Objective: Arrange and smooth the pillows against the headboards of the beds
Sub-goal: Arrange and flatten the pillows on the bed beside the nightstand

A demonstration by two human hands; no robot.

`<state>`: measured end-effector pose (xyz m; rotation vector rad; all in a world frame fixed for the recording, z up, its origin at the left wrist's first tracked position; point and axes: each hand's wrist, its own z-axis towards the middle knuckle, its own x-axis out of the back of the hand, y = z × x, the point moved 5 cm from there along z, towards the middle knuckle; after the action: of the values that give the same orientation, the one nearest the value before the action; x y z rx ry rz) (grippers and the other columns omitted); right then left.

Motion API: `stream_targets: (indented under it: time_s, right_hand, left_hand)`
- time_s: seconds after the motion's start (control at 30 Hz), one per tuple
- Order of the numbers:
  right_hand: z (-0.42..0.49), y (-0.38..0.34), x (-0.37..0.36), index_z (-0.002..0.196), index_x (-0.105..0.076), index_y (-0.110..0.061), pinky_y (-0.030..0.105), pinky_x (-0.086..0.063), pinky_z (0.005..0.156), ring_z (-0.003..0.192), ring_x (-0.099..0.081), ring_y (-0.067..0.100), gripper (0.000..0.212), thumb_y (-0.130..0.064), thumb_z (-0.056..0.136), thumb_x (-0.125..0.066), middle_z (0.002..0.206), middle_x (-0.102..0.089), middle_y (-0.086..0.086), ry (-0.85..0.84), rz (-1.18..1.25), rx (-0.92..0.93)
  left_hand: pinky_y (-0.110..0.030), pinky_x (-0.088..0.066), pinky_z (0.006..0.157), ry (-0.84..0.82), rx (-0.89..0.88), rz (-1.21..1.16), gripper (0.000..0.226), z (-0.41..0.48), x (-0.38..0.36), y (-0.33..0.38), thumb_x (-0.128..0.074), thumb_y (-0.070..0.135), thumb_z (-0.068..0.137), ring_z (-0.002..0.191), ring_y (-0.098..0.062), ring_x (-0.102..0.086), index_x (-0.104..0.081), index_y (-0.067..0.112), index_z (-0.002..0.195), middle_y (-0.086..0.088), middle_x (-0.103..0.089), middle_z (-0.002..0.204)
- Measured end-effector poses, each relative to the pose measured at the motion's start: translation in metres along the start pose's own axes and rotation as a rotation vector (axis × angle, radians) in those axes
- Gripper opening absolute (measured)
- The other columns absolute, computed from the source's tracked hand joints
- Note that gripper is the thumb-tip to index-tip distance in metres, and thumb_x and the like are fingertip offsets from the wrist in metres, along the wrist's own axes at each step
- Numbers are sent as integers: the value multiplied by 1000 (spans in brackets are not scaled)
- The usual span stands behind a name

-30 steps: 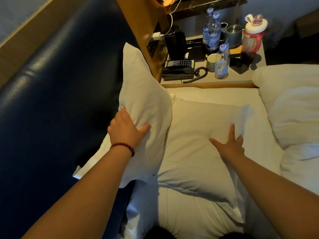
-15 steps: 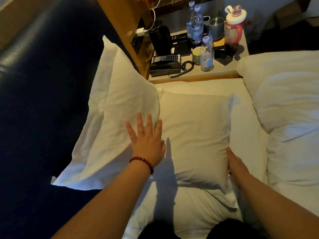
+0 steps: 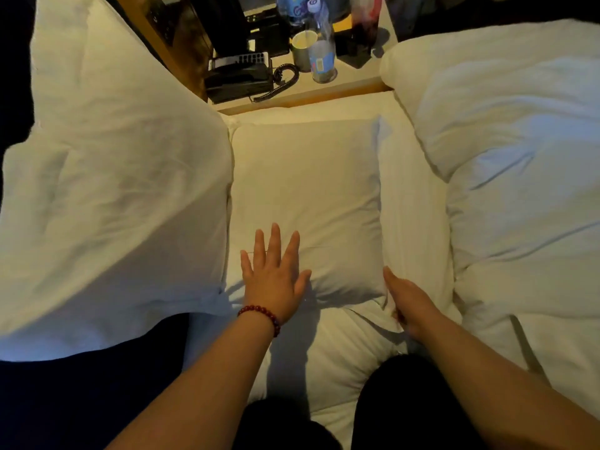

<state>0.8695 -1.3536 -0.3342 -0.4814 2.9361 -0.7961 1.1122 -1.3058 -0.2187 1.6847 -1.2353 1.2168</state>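
My left hand lies flat, fingers spread, on the flat pillow's near-left corner, prob. to press creases out. My right hand, fingers straight, braces the near-right edge so it won't slide. Hands apart, neither gripping. Left of my left hand the 2nd pillow leans on the dark headboard, looks placed. Beyond my fingertips: nightstand w/ 1 phone, 1 cup, 2 bottles. 2 pillows total.
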Motion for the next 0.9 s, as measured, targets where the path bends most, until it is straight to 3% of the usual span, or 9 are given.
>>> stream_targets:
  time_s: [0.07, 0.2, 0.27, 0.33, 0.4, 0.53, 0.63, 0.73, 0.9]
  right_hand:
    - [-8, 2, 3, 113, -66, -7, 37, -50, 91, 96, -63, 26, 66, -67, 85, -53, 105, -68, 3, 120, -61, 89]
    - [-28, 8, 21, 98, -65, -4, 26, -38, 59, 93, -62, 33, 40, -43, 94, -57, 92, -65, 11, 511, 35, 294]
    - [-30, 21, 17, 97, -65, -9, 26, -42, 61, 87, -61, 28, 39, -47, 93, -58, 94, -66, 9, 499, 207, 254]
    - [-29, 40, 1, 105, -65, -10, 31, -54, 68, 89, -63, 24, 38, -45, 89, -64, 100, -67, 8, 326, 434, 123]
    - [-28, 56, -12, 105, -66, -9, 39, -60, 70, 90, -66, 26, 34, -36, 85, -72, 102, -68, 12, 224, 516, 82]
    - [-30, 71, 9, 97, -71, -19, 48, -59, 80, 94, -68, 29, 29, -41, 79, -76, 100, -71, 6, 475, 471, 203]
    - [-32, 78, -1, 111, -66, -13, 31, -59, 69, 91, -67, 21, 30, -31, 87, -72, 105, -71, 7, 335, 767, 183]
    - [-32, 80, -40, 122, -60, -12, 28, -59, 69, 88, -70, 20, 33, -15, 90, -67, 104, -72, 10, 104, 948, 100]
    - [-37, 81, -28, 123, -53, 0, 24, -57, 66, 74, -62, 15, 38, -19, 92, -65, 101, -61, 13, 325, 950, 124]
  left_hand:
    - [-49, 13, 114, 86, -38, -73, 71, -8, -11, -4, -31, 56, 97, 142, -23, 29, 8, 34, 152, 1, 27, 156]
    - [-33, 2, 117, 245, -55, -421, 64, -41, -30, -15, -44, 43, 95, 147, -13, 12, -16, 30, 152, 5, 3, 161]
    - [-17, -10, 112, 321, 45, -633, 54, -59, -33, -20, -53, 31, 97, 146, -14, -13, -33, 24, 147, 3, -18, 159]
    - [-3, -21, 101, 353, 192, -821, 44, -74, -43, -24, -59, 23, 95, 133, -13, -34, -46, 22, 137, 1, -36, 147]
    - [-14, -37, 96, 341, 402, -1045, 38, -83, -61, -35, -63, 24, 92, 121, -14, -46, -51, 23, 128, 0, -43, 135]
    - [-36, -47, 97, 167, 881, -1432, 59, -80, -102, -64, -75, 44, 76, 110, -20, -58, -56, 13, 123, -5, -60, 124]
    - [-27, -54, 82, 126, 901, -1807, 38, -67, -113, -66, -77, 43, 73, 90, -12, -64, -66, 26, 106, 2, -68, 100]
    - [-22, -51, 86, 51, 968, -2138, 11, -58, -116, -61, -66, 26, 90, 91, -9, -61, -66, 28, 101, 6, -66, 94]
    - [-30, -55, 77, -32, 960, -2147, 20, -70, -124, -72, -67, 18, 90, 95, -20, -64, -64, 11, 108, -9, -68, 105]
